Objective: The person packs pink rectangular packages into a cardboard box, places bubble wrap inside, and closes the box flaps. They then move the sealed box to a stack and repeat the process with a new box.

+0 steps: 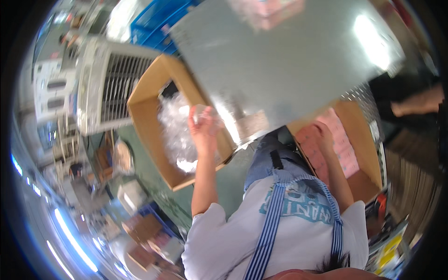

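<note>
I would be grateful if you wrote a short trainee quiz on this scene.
1. Which hand is inside the cardboard box holding pink items?
2. True or false: the plastic crate at the top of the picture is red.
3. What mostly fills the other box, near the left hand: A) green bottles, B) clear plastic, C) metal tools?

Key: 1. The right hand. 2. False; the crate is blue. 3. B, clear plastic.

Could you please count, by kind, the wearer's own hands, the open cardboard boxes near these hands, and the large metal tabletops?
Left hand and right hand: 2
Open cardboard boxes: 2
Large metal tabletop: 1
Total: 5
</note>
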A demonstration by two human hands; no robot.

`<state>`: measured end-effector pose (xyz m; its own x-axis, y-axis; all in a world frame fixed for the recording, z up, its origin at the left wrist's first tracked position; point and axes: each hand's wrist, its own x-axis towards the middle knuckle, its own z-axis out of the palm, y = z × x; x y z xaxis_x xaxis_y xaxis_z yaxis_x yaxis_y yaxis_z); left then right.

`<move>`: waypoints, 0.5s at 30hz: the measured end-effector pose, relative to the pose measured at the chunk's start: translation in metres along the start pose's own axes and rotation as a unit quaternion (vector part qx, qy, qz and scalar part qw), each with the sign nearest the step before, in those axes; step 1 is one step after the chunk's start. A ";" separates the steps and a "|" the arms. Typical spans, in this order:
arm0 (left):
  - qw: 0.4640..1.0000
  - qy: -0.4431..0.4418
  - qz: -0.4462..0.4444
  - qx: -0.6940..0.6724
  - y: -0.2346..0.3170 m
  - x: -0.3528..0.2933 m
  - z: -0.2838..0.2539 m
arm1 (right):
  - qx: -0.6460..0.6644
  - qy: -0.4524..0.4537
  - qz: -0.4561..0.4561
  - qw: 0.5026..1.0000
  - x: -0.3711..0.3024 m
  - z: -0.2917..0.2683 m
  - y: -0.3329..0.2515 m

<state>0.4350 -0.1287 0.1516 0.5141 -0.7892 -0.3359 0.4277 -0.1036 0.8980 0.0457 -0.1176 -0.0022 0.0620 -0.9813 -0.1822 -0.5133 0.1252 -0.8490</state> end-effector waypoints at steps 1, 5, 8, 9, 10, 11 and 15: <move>0.997 -0.070 -0.030 0.013 -0.014 -0.011 0.032 | 0.053 -0.004 -0.021 0.998 -0.002 -0.004 -0.047; 0.926 -0.311 -0.213 -0.034 -0.087 -0.060 0.137 | 0.325 0.014 0.032 0.945 -0.019 -0.017 -0.117; 0.870 -0.371 -0.322 -0.035 -0.122 -0.092 0.187 | 0.419 0.080 0.157 0.891 -0.037 -0.042 -0.060; 0.856 -0.388 -0.340 -0.021 -0.130 -0.099 0.198 | 0.456 0.098 0.199 0.862 -0.047 -0.052 -0.010; 0.843 -0.401 -0.357 -0.005 -0.137 -0.105 0.205 | 0.492 0.112 0.240 0.829 -0.060 -0.060 0.025; 0.830 -0.411 -0.377 0.004 -0.141 -0.109 0.207 | 0.367 0.173 0.265 0.875 -0.074 -0.064 0.041; 0.781 -0.426 -0.456 -0.001 -0.166 -0.134 0.215 | 0.052 0.350 0.047 0.934 -0.117 -0.088 0.013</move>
<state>0.1355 -0.1362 0.1086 -0.6867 -0.5038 -0.5240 0.3278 -0.8580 0.3954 -0.0437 -0.0139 0.0522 -0.5720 -0.8164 0.0793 -0.4001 0.1934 -0.8958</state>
